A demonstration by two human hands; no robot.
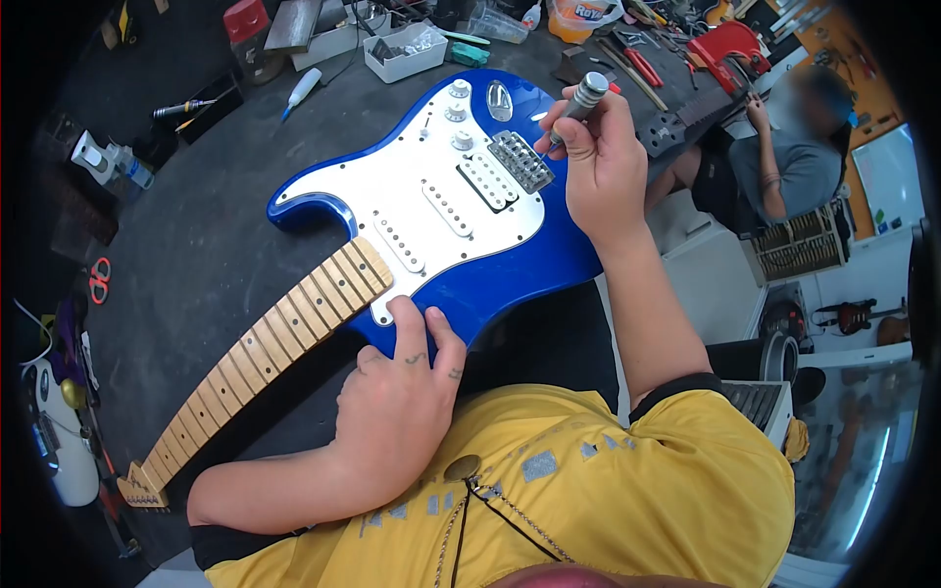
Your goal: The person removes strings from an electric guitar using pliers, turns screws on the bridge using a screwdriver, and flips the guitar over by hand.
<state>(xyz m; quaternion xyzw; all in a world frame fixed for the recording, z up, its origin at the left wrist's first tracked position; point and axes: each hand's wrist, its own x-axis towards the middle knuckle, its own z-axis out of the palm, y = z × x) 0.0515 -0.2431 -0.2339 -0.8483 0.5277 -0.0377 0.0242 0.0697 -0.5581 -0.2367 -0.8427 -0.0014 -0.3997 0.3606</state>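
Observation:
A blue electric guitar [529, 257] with a white pickguard lies face up on the dark workbench, its maple neck [284, 318] pointing to the lower left. My left hand [397, 412] is closed over the lower horn beside the neck joint, two fingers lying on its top; the grip underneath is hidden. Between the fingers and thumb of my right hand [603, 167] is a silver-handled screwdriver [589, 94], held near the metal bridge [522, 162]. Its slim shaft points down toward the bridge's end; I cannot tell whether the tip touches anything.
A white tray of small parts [405, 53], a white-handled tool [302, 93] and an orange-topped tub [580, 18] stand along the far side. Orange-handled scissors [100, 281] lie at left. Red-handled pliers [642, 67] lie upper right, where another person [784, 162] sits.

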